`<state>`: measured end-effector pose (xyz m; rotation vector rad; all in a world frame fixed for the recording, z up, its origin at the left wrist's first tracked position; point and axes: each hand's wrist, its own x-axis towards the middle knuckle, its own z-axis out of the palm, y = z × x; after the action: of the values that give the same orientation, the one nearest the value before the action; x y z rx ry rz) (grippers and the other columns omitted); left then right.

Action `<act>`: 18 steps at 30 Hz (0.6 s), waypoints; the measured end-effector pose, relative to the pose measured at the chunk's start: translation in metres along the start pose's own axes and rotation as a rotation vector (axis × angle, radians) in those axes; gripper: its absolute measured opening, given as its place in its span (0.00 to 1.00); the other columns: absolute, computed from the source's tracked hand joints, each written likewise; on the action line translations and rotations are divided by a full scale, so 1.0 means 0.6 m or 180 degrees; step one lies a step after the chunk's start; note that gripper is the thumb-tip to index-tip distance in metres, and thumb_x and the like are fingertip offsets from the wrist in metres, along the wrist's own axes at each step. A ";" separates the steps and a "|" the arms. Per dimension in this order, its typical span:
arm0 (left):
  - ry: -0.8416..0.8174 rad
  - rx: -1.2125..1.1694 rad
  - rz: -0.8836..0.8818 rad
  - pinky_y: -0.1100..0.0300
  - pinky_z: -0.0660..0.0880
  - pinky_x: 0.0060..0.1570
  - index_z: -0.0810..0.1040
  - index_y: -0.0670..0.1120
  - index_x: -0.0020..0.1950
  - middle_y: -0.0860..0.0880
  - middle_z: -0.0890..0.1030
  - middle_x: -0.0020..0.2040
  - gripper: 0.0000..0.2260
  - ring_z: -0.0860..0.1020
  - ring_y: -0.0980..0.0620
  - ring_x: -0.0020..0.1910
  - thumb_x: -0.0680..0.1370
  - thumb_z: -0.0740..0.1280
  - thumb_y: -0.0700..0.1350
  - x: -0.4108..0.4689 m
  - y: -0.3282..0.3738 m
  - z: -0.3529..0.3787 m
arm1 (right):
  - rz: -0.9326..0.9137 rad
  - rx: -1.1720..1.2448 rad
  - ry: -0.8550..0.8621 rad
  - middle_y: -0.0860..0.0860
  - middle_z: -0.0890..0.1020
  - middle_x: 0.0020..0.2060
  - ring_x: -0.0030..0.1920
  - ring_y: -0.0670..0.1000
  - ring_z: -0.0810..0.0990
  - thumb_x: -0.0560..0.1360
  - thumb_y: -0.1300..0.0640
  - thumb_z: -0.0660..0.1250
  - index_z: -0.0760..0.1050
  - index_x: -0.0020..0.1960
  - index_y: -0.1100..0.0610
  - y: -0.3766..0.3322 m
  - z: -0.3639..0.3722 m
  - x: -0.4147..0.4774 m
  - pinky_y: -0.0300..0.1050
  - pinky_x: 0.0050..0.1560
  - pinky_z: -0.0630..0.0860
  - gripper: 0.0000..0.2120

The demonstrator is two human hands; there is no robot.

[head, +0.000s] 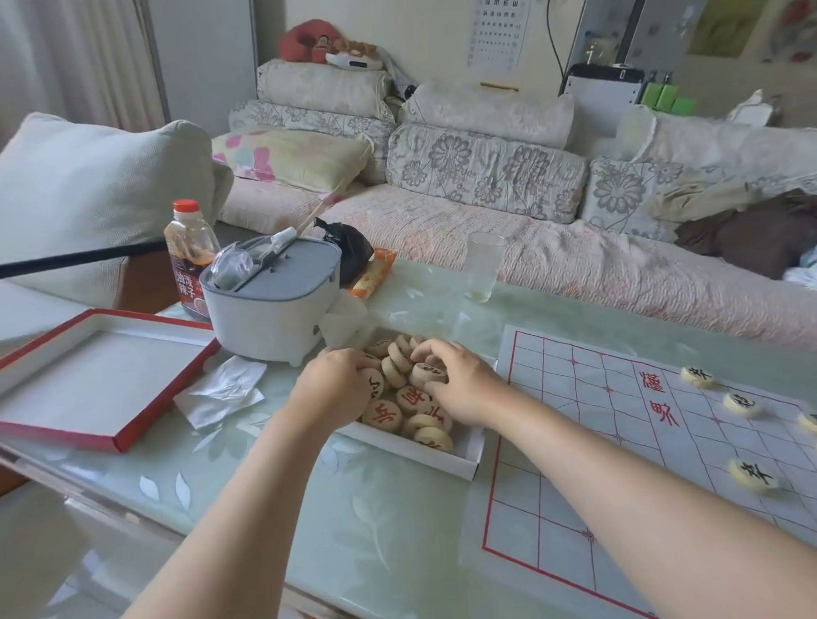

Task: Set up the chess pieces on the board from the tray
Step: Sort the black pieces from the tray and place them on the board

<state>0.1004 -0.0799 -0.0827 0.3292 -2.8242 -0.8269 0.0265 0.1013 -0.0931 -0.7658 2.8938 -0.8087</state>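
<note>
Left hand [335, 384] curls into tray [452, 465] at its 9 o'clock side; grip cannot be determined. Right hand [458, 387] pinches a piece [428, 373] by its rim, over the tray. Discs [383, 417] judged light, stiff, smooth: take at the edge. Board [593, 441] lies at tray's 3 o'clock.

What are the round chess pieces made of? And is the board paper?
The chess pieces look like smooth pale wood, maybe plastic: cream discs with painted characters. The board seems a thin sheet, paper or plastic: lying flat with printed red lines.
</note>
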 end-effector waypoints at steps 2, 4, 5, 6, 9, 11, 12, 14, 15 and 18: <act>0.0127 0.0037 0.0005 0.58 0.74 0.48 0.81 0.52 0.57 0.45 0.76 0.56 0.17 0.74 0.46 0.54 0.77 0.57 0.39 -0.003 0.006 -0.007 | 0.0047 0.0156 0.0037 0.45 0.75 0.55 0.56 0.49 0.75 0.73 0.59 0.70 0.72 0.65 0.42 0.003 -0.003 -0.002 0.43 0.58 0.72 0.24; 0.0195 0.0003 0.0018 0.58 0.73 0.50 0.80 0.47 0.59 0.43 0.76 0.56 0.15 0.72 0.46 0.56 0.79 0.57 0.39 -0.005 0.011 -0.009 | 0.0079 0.0250 0.0065 0.46 0.75 0.54 0.54 0.48 0.75 0.70 0.58 0.74 0.71 0.69 0.43 0.005 -0.005 -0.002 0.38 0.53 0.70 0.30; 0.0192 -0.0047 0.0025 0.58 0.72 0.50 0.80 0.47 0.59 0.43 0.75 0.56 0.15 0.72 0.46 0.57 0.80 0.56 0.39 -0.006 0.014 -0.009 | 0.0099 0.0277 0.0061 0.46 0.75 0.55 0.53 0.47 0.75 0.68 0.56 0.77 0.72 0.69 0.44 0.006 -0.006 -0.002 0.37 0.53 0.69 0.32; 0.0175 -0.0095 0.0033 0.59 0.71 0.49 0.80 0.47 0.60 0.43 0.75 0.56 0.15 0.72 0.46 0.56 0.80 0.56 0.40 -0.007 0.016 -0.007 | 0.0129 0.0285 0.0048 0.47 0.74 0.55 0.54 0.47 0.75 0.67 0.54 0.80 0.73 0.69 0.45 0.006 -0.007 -0.002 0.37 0.54 0.69 0.33; 0.0149 -0.0126 0.0052 0.60 0.69 0.45 0.79 0.46 0.59 0.44 0.78 0.56 0.14 0.73 0.48 0.50 0.81 0.56 0.41 -0.007 0.020 -0.002 | 0.0210 0.0197 0.0082 0.49 0.74 0.58 0.58 0.48 0.74 0.64 0.48 0.82 0.79 0.62 0.48 0.005 -0.007 -0.006 0.40 0.58 0.70 0.28; 0.0155 -0.0156 0.0003 0.60 0.70 0.44 0.77 0.47 0.61 0.45 0.79 0.57 0.14 0.75 0.47 0.52 0.81 0.56 0.42 -0.005 0.024 0.000 | 0.0155 0.0194 0.0164 0.48 0.74 0.57 0.57 0.48 0.75 0.63 0.48 0.82 0.79 0.59 0.47 0.005 -0.013 -0.013 0.39 0.55 0.69 0.26; 0.0146 -0.0199 -0.0010 0.59 0.71 0.44 0.76 0.49 0.63 0.45 0.79 0.57 0.14 0.76 0.46 0.52 0.81 0.56 0.43 -0.006 0.029 0.002 | 0.0120 0.0220 0.0214 0.47 0.73 0.56 0.55 0.47 0.75 0.63 0.47 0.82 0.78 0.59 0.47 0.006 -0.018 -0.018 0.38 0.53 0.68 0.26; 0.0152 -0.0267 0.0102 0.56 0.74 0.42 0.73 0.51 0.64 0.47 0.79 0.57 0.14 0.77 0.46 0.50 0.80 0.57 0.43 -0.009 0.047 0.007 | 0.0112 0.0370 0.0324 0.46 0.75 0.53 0.52 0.47 0.76 0.63 0.44 0.82 0.78 0.57 0.46 0.011 -0.035 -0.031 0.39 0.50 0.69 0.26; 0.0157 -0.0312 0.0220 0.55 0.75 0.42 0.72 0.51 0.65 0.47 0.79 0.57 0.14 0.77 0.46 0.49 0.80 0.57 0.42 -0.011 0.061 0.011 | 0.0141 0.0455 0.0378 0.46 0.77 0.52 0.51 0.47 0.77 0.63 0.42 0.81 0.78 0.56 0.46 0.015 -0.045 -0.039 0.40 0.49 0.70 0.25; 0.0108 -0.0472 0.0582 0.59 0.70 0.34 0.73 0.55 0.62 0.48 0.78 0.55 0.16 0.74 0.49 0.45 0.79 0.56 0.38 -0.016 0.113 0.030 | 0.0279 0.0276 0.0488 0.46 0.78 0.51 0.51 0.48 0.78 0.65 0.39 0.78 0.79 0.54 0.46 0.043 -0.079 -0.070 0.43 0.50 0.73 0.22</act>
<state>0.0946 -0.0129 -0.0613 0.0618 -2.6918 -0.9721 0.0441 0.1629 -0.0689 -0.5890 2.9757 -1.0175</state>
